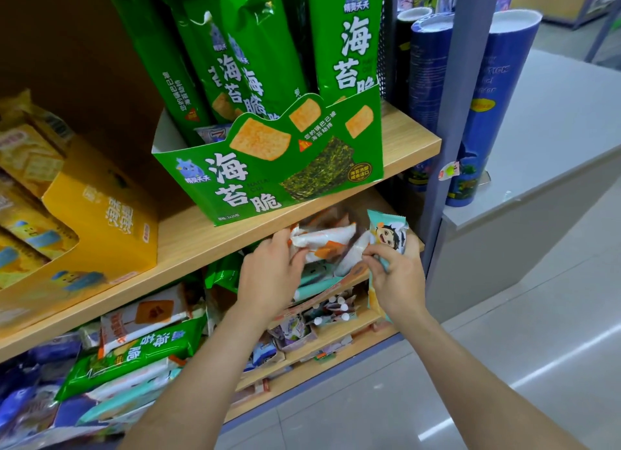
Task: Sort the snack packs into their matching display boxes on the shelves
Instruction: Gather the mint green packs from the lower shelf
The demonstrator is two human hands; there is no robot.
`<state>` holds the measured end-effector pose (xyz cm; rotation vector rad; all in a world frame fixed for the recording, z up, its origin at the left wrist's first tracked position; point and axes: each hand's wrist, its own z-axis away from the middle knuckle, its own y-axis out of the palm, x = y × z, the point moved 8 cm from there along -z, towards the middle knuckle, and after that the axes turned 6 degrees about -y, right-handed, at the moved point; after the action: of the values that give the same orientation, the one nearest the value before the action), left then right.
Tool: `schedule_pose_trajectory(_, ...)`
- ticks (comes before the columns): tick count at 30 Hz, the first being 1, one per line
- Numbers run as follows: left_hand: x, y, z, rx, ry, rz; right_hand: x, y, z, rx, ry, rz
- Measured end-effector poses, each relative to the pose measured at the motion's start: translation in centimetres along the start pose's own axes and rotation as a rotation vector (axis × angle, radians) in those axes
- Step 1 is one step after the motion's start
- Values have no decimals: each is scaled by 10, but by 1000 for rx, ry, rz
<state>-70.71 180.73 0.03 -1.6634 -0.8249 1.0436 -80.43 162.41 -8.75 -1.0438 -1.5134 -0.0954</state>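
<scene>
Sorting in progress below the green box (268,177): left hand (268,275) grips white-orange packs (322,243); right hand (398,276) clutches a teal pack (386,236) just right. Next, seemingly, finding the teal pack's matching box.

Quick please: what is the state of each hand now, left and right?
Left hand: closed, holding a white pack.
Right hand: closed, holding a teal pack.

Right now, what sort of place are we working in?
Probably a shop's snack aisle: wooden shelf with a green display box of matching packs, a yellow display box beside it, blue tubes.
</scene>
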Motion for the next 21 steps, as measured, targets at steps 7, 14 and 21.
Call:
schedule_pose_trajectory(7, -17, 22, 6, -11, 49, -159, 3, 5, 4, 36, 14, -51)
schedule_pose_trajectory(14, -15, 61, -29, 290, -305, 93, -7, 16, 8, 66, 181, -330)
schedule_pose_trajectory(21, -16, 74, -35, 363, -200, -113, -11, 27, 11, 157, 230, -398)
